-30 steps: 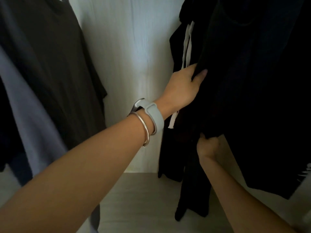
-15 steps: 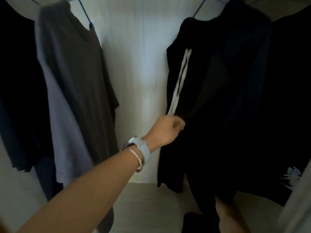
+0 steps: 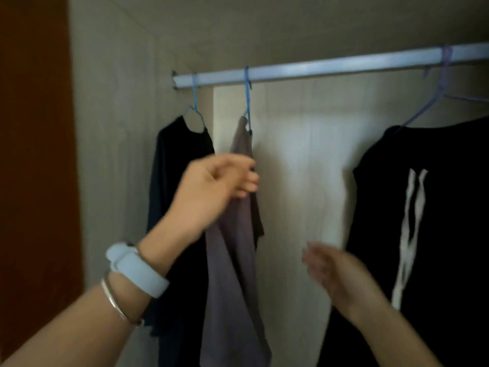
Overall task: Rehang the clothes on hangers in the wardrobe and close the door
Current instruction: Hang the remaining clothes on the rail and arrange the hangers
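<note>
Up from the white drawstrings (image 3: pixel 408 234) it touched half a second ago, the left hand (image 3: pixel 211 189) is now at the grey T-shirt (image 3: pixel 232 274), its grip curled against the fabric's right edge; blur hides whether it pinches cloth. The right hand (image 3: pixel 333 268), raised from below, is released, fingers loosely spread, just left of the black garment (image 3: pixel 436 207). Inside the wardrobe (image 3: pixel 299 168), the T-shirt hangs on a blue hanger (image 3: pixel 248 102) from the rail (image 3: pixel 330 66), between a black shirt (image 3: pixel 172 160) and that black garment. A brown panel (image 3: pixel 34 154) stands far left.
</note>
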A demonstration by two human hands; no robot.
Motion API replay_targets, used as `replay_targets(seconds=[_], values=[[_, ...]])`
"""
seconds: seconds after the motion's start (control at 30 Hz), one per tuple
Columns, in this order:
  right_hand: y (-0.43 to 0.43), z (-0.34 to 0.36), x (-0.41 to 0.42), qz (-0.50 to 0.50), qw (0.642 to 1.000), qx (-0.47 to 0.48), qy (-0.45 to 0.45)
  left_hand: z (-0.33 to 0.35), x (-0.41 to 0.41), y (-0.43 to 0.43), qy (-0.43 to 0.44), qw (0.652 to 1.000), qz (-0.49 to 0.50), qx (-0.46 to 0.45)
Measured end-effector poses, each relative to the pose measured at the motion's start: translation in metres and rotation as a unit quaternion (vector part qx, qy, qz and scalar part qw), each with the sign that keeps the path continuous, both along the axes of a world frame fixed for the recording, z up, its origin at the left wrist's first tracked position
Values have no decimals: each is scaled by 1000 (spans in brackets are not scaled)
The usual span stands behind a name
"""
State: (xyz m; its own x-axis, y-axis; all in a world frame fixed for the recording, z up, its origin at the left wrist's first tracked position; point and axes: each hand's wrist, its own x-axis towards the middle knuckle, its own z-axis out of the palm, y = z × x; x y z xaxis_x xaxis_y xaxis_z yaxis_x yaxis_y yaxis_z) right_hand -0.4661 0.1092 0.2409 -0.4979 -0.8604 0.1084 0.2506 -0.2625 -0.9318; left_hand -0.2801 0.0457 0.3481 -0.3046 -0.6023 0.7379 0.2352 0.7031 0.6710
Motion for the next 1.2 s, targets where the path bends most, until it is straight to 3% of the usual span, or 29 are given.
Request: replay_targets(seconds=[0.07,0.13,0.23,0.3,0.4,0.53,0.67,0.8,1.2], values=[[-23,67,25,-30,995,-53,78,39,35,-23,69,997,42,17],[-40,124,56,-70,979,-104,158,76,61,-53,81,990,111,26],[-62,180,95,-116,954,-118,251,110,74,-105,-69,956,286,-15],[-82,207,105,-112,953,-100,262,120,69,-127,-182,923,338,-29],[-110,229,110,-103,957,-69,261,127,56,-144,-274,909,315,-16],[-134,233,105,-127,958,-26,256,128,49,-154,-295,923,244,27],[-158,225,104,-115,961,-11,252,120,44,-160,-314,904,287,-41],[-182,223,118,-152,949,-10,278,118,54,-178,-321,883,339,-58],[-232,220,171,-109,936,-6,336,124,80,-210,-365,845,380,-90]])
